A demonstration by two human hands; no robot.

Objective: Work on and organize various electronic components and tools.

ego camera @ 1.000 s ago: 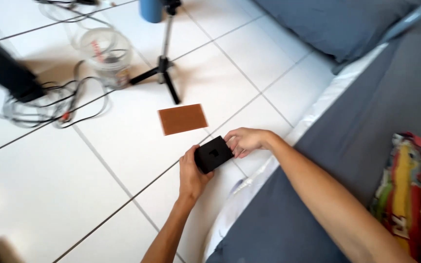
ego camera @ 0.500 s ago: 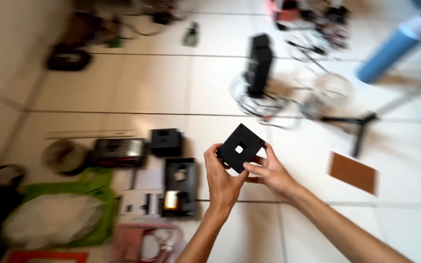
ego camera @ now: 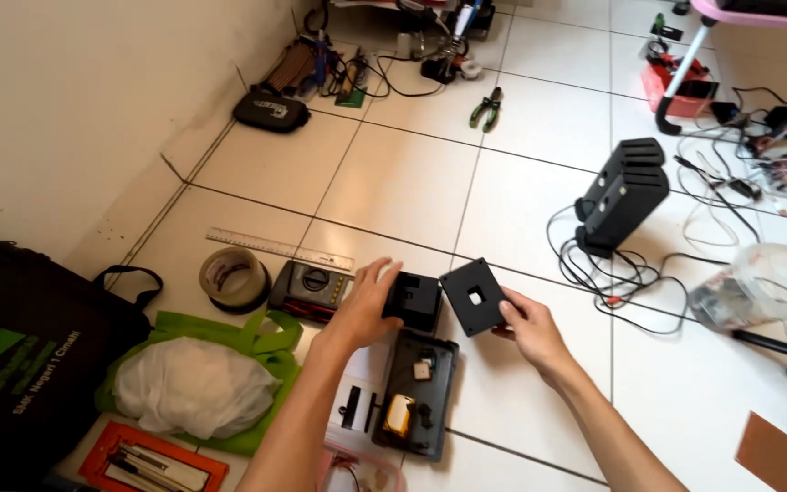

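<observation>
My right hand (ego camera: 526,325) holds a flat black square plate (ego camera: 474,296) with a small square hole in its middle, tilted above the floor tiles. My left hand (ego camera: 364,308) reaches to a small black box (ego camera: 413,301) on the floor, fingers curled over its left side. Just below them lies an open black case (ego camera: 418,392) showing a yellowish part and a small white part inside.
A multimeter (ego camera: 311,288), tape roll (ego camera: 232,276) and ruler (ego camera: 279,249) lie to the left. A green bag with white plastic (ego camera: 195,385) and a black backpack (ego camera: 20,351) sit lower left. A black device with tangled cables (ego camera: 624,199), clear container (ego camera: 765,288) and pliers (ego camera: 486,109) lie beyond.
The view swung left from the bed to the cluttered floor. My left hand let go of the black plate and went to the small black box; my right hand alone keeps the plate.
</observation>
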